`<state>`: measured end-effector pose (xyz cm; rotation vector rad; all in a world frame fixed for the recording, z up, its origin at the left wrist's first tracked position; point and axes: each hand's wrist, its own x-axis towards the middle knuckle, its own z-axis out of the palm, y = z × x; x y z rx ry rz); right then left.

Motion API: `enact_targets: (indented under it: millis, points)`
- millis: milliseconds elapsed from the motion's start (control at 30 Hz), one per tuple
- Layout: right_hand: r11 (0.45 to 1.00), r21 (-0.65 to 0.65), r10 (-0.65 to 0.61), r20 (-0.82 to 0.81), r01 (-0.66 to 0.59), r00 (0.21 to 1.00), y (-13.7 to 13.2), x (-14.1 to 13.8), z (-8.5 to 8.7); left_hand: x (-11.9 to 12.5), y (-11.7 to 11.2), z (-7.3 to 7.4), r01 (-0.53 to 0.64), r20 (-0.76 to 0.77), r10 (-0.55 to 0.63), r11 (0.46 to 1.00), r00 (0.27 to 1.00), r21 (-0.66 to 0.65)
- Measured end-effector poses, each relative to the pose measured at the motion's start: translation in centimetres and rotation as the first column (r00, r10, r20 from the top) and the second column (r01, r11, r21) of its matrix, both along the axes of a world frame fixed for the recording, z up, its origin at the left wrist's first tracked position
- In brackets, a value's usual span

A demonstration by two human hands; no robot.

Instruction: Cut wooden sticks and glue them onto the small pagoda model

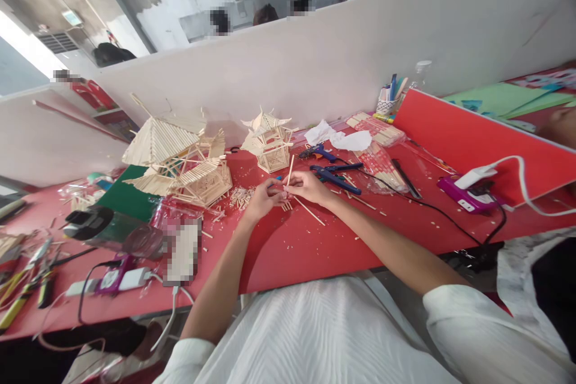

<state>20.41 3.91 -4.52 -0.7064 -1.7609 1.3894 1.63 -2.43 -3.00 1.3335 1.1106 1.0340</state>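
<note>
My left hand (262, 197) and my right hand (307, 186) meet over the red table (315, 240), fingers pinched together. Between them they hold a small piece made of thin wooden sticks (286, 195); one stick (290, 169) points upward from my right fingers. Another loose stick (309, 211) lies on the table just below my right hand. Behind my hands stands a small stick pavilion model (269, 141). A larger stick building model (180, 159) stands to the left. A heap of short stick offcuts (240, 196) lies beside my left hand.
Blue glue guns (335, 174) with a black cord lie right of my hands. Bundles of sticks in plastic (382, 156), crumpled tissue (342, 137), a pen cup (389, 102), a purple power strip (468, 198), pliers (22, 288) and a white partition (360, 54) surround the spot.
</note>
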Motion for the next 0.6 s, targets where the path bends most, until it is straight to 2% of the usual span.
enact_targets:
  millis: [200, 400, 600]
  points:
    - [1.0, -0.014, 0.004, 0.002, -0.004, 1.0, -0.32, 0.0, 0.33, 0.45, -0.01, 0.12, -0.038, 0.0, 0.038, 0.999, 0.999, 0.006]
    - [0.997, 0.065, -0.042, 0.017, 0.041, 0.999, -0.22, -0.09, 0.3, 0.28, 0.19, 0.03, -0.046, -0.05, 0.046, 0.999, 0.998, 0.02]
    - [0.998, 0.047, -0.032, 0.017, 0.031, 0.999, -0.06, -0.03, 0.13, 0.23, 0.05, 0.16, -0.043, -0.084, 0.045, 0.998, 0.995, 0.036]
